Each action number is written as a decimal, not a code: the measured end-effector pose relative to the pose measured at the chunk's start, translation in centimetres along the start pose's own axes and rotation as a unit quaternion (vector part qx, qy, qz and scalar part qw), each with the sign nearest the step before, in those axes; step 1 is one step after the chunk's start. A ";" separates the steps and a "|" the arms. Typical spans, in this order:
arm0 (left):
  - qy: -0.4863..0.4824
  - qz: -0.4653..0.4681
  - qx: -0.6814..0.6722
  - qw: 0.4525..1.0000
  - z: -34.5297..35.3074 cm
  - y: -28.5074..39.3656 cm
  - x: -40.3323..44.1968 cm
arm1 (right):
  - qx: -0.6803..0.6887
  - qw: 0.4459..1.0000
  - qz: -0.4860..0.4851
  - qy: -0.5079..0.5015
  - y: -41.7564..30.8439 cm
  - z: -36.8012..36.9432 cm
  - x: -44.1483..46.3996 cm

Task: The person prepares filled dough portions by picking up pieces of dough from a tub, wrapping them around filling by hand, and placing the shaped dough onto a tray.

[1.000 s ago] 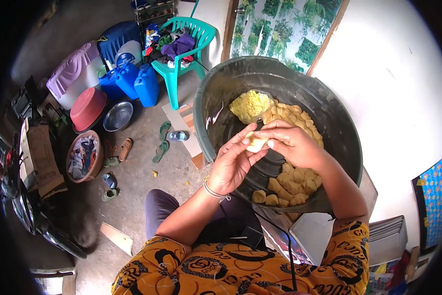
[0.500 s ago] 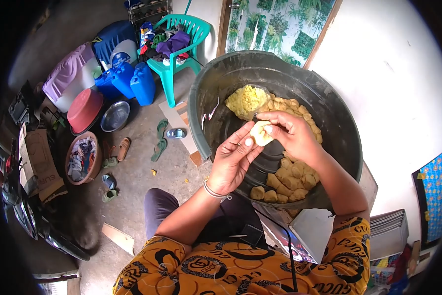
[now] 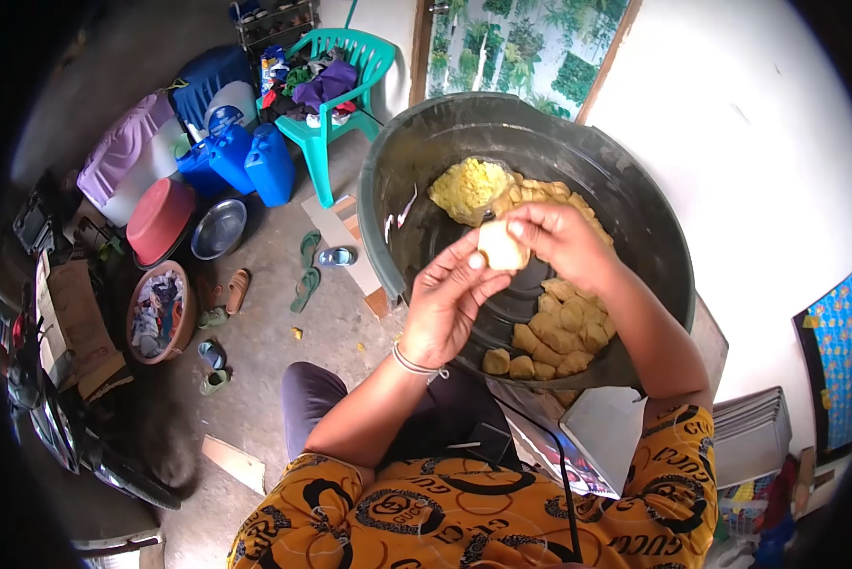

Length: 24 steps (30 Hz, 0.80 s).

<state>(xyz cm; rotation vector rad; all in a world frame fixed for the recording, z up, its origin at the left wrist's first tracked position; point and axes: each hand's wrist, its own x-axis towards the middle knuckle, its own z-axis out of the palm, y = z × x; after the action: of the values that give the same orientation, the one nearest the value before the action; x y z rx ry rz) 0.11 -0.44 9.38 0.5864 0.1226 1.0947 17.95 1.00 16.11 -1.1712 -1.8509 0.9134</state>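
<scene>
Between my two hands is a piece of pale yellow dough (image 3: pixel 503 247), held above a large dark tub (image 3: pixel 388 171). The fingers and thumb of my left hand (image 3: pixel 449 302) grip its left and lower side. On its upper right, my right hand (image 3: pixel 565 239) pinches the edge with thumb and fingers. Inside the tub, a clear plastic bag of yellow crumbly filling (image 3: pixel 470 188) lies at the back left. Many lumps of dough (image 3: pixel 563 327) sit along the tub's right and near sides; my right hand and forearm hide some of them.
A green plastic chair (image 3: pixel 317 123) piled with clothes stands beyond the tub, near blue jerrycans (image 3: pixel 271 164). Basins, a tub of laundry (image 3: pixel 160 313) and slippers (image 3: pixel 304 289) are on the floor to the left. A white box (image 3: pixel 601 441) is below the tub.
The dough piece has turned, now showing a smoother, rounder face where a folded opening showed before. My right fingers have shifted along its edge. The view has moved slightly.
</scene>
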 end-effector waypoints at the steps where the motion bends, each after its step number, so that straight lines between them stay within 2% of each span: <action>1: -0.008 -0.008 -0.024 1.000 0.1 0.4 0.1 | 0.067 0.989 0.130 -0.012 -1.7 -0.6 0.1; 3: -0.035 -0.010 -0.023 0.999 0.7 1.1 -0.3 | 0.251 0.961 0.113 0.007 -1.1 -1.3 0.5; 4: -0.041 -0.021 -0.015 0.999 1.0 1.5 -0.5 | 0.261 0.959 0.109 0.003 -1.1 -2.4 0.6; 6: -0.051 -0.035 0.023 0.998 0.9 2.2 -1.2 | 0.185 0.976 0.094 0.067 -1.0 -5.1 -0.3; 8: -0.046 0.005 0.132 0.990 0.8 3.3 -2.5 | 0.120 0.977 0.071 0.161 -0.2 -8.5 -3.0; 9: -0.045 0.023 0.173 0.984 0.4 3.8 -3.0 | 0.094 0.968 0.064 0.222 -0.3 -10.3 -5.1; 11: -0.121 0.061 0.238 0.962 -3.7 5.4 -4.7 | -0.028 0.922 0.098 0.373 -0.6 -13.7 -10.4; 13: -0.056 0.115 0.286 0.950 -5.2 6.9 -6.6 | -0.084 0.873 0.107 0.469 0.1 -15.7 -16.9; 15: -0.041 0.119 0.308 0.943 -8.9 8.8 -7.7 | -0.157 0.802 0.210 0.537 1.6 -16.6 -24.2; 16: -0.065 0.111 0.299 0.946 -10.0 9.4 -8.0 | -0.163 0.781 0.247 0.550 1.9 -16.3 -27.4; 18: 0.037 0.072 0.231 0.970 -11.5 10.3 -9.0 | -0.159 0.745 0.290 0.579 3.2 -14.8 -32.8; 19: 0.046 0.043 0.211 0.976 -12.4 11.1 -9.4 | -0.175 0.719 0.324 0.590 3.5 -13.8 -34.9; 22: 0.122 0.069 0.286 0.948 -13.5 11.9 -10.3 | -0.125 0.698 0.350 0.612 5.0 -11.7 -39.3; 24: 0.098 0.070 0.303 0.945 -14.0 12.3 -10.7 | -0.063 0.692 0.333 0.638 6.8 -11.1 -40.6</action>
<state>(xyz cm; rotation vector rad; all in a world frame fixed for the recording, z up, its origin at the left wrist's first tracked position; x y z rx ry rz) -19.96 -0.24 1.79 1.0475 0.6140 1.2556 42.44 -32.60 6.63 -1.8946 -0.3084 0.0805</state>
